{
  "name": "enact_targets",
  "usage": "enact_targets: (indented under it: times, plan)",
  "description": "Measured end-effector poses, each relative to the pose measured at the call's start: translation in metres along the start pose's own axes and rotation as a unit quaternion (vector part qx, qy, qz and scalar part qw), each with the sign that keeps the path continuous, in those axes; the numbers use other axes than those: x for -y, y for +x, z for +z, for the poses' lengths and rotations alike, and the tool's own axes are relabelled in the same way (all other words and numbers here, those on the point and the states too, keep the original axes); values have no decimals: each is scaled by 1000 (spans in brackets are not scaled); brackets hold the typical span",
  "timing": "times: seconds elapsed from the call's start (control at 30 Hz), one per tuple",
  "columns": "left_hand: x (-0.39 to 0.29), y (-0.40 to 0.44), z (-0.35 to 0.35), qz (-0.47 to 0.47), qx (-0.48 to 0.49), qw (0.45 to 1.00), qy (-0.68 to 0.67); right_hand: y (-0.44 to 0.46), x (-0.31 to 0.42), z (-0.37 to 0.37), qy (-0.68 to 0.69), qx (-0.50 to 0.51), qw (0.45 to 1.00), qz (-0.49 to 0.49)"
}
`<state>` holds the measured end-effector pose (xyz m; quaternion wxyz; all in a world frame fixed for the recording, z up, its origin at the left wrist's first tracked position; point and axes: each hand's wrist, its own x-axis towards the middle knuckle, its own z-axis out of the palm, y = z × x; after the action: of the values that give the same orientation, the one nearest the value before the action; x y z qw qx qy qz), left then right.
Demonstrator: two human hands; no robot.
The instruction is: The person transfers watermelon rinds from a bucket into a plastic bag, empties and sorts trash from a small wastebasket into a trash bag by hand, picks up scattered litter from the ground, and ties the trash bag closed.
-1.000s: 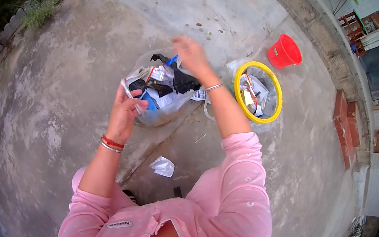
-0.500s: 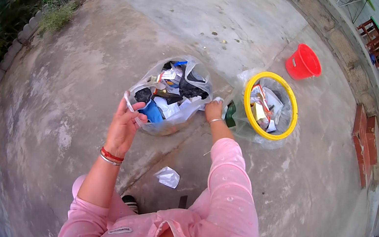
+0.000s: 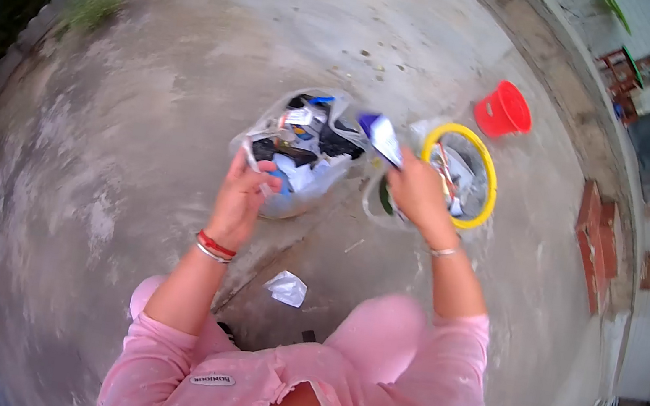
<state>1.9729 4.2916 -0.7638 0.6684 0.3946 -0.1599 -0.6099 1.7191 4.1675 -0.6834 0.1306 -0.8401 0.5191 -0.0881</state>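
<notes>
Your left hand point(image 3: 236, 197) has its thumb and fingers closed on the near-left edge of the clear bag point(image 3: 309, 199), while your right hand point(image 3: 419, 186) grips the near end of a blue-and-white packet point(image 3: 384, 138), held up between the bag and the yellow-rimmed bin point(image 3: 490, 197). For a steady hold on the bag, pinch the folded edge itself and draw it slightly outward, as a slack film would likely sag over the mouth; a hard pull could tip the whole bag toward you. Grip the packet firmly by that end, since it looks light and its far end could swing into the film. The bag's mouth lies just beyond and to the right of your left hand, with black plastic and white and blue scraps inside, so its far rim is the edge to mind. Just to the near-left of your right hand, a loose loop of clear plastic point(image 3: 369, 208) could snag on fingers if the wrist drops. The bin's yellow rim stands close on that hand's right, so sideways room there is tight; lifting over the rim looks safer than sweeping past it. Farther out, beyond and right of the same hand, is a red bucket point(image 3: 505, 110). Nearer your body, between both hands, a pale scrap point(image 3: 287, 288) lies on the concrete ground point(image 3: 131, 138), which runs out widely past your left hand.
</notes>
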Motion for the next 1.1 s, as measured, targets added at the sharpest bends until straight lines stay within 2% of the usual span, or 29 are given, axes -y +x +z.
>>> enact_targets:
  times: [0.03,0.1,0.13,0.17,0.23,0.33,0.4,0.47,0.5,0.53,0.6,0.73,0.83,0.87,0.97,1.0,1.1]
  plan:
    - [0,0,1,1,0,1000,-7,5,21,1,42,-51,998,-16]
    - [-6,-3,2,8,1,1000,-22,25,56,36,91,-184,973,-107]
    - [-8,-4,2,11,-2,1000,-24,42,64,68,84,-140,980,-112]
    - [-6,-3,0,16,-5,999,-33,55,69,91,47,-20,988,-145]
    - [-2,-1,-5,25,-11,999,-45,64,43,168,-60,39,946,-317]
    - [-9,-6,7,24,-19,999,-24,46,27,154,7,-112,929,-352]
    - [-2,-7,6,27,-28,999,-17,27,7,82,101,-93,943,-302]
    - [-1,-8,9,24,-36,999,9,10,-51,43,101,-119,966,-204]
    - [0,-6,11,25,-38,999,22,5,-91,30,51,-183,966,-177]
    - [1,-5,12,23,-41,999,26,-1,-130,19,53,-192,978,-61]
    - [8,0,13,30,-34,999,28,-13,-198,0,-11,-140,987,75]
    - [15,0,28,41,-35,997,48,2,-258,22,99,72,983,137]
    - [20,-1,36,44,-51,997,46,36,-261,45,93,145,977,123]
    - [20,-2,38,42,-58,996,48,48,-269,64,29,130,981,144]
    - [22,0,41,44,-68,995,53,62,-266,73,12,179,963,200]
    - [22,0,41,46,-68,995,54,65,-266,78,5,156,963,220]
    - [23,2,43,48,-68,995,58,72,-271,72,-27,233,949,211]
